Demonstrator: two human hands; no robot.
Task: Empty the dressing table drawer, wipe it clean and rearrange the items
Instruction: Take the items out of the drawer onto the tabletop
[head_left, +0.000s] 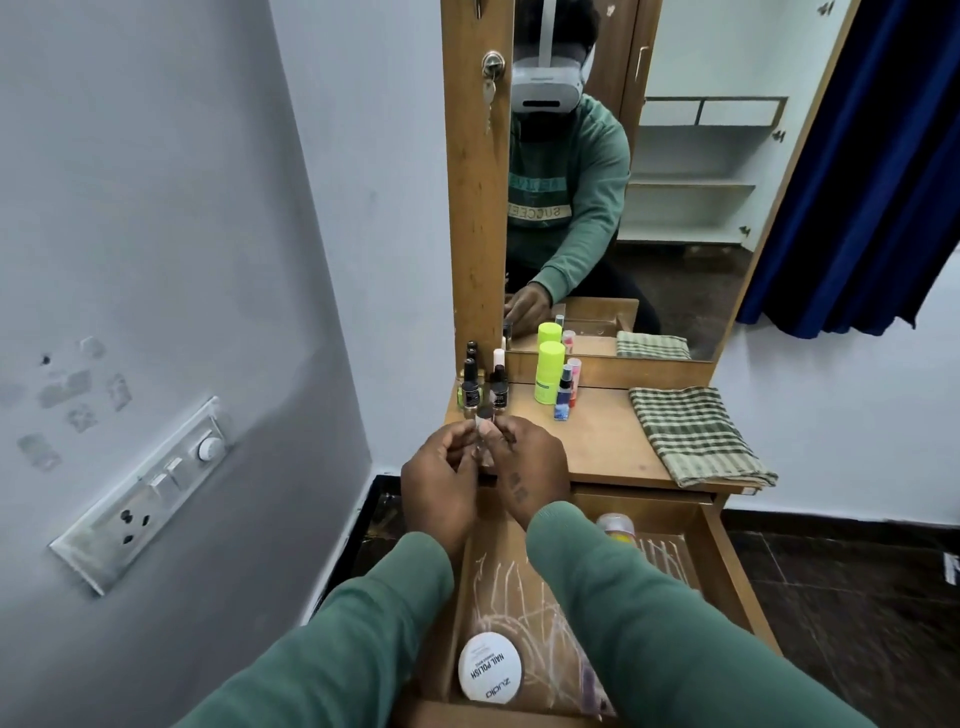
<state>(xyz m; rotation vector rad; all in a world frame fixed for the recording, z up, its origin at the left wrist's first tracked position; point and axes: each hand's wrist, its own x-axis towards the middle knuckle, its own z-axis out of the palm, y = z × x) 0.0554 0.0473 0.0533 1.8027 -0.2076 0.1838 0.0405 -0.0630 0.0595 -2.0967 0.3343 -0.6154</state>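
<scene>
The wooden drawer (727, 566) of the dressing table is pulled open below me. Inside lie a round white nail polish remover tub (489, 675) near the front and a clear jar (615, 526) at the back. Both hands meet above the table's front left corner. My left hand (441, 483) and my right hand (530, 467) together pinch a small clear bottle with a dark cap (484, 423). Just behind it stands a cluster of nail polish bottles (480, 389). A folded green checked cloth (696, 436) lies on the right of the tabletop.
A neon yellow bottle (549, 371) and small spray bottles (565, 395) stand by the mirror (649, 182). A switchboard (150, 488) is on the left wall. Dark blue curtain (857, 182) hangs at right. The floor is dark tile.
</scene>
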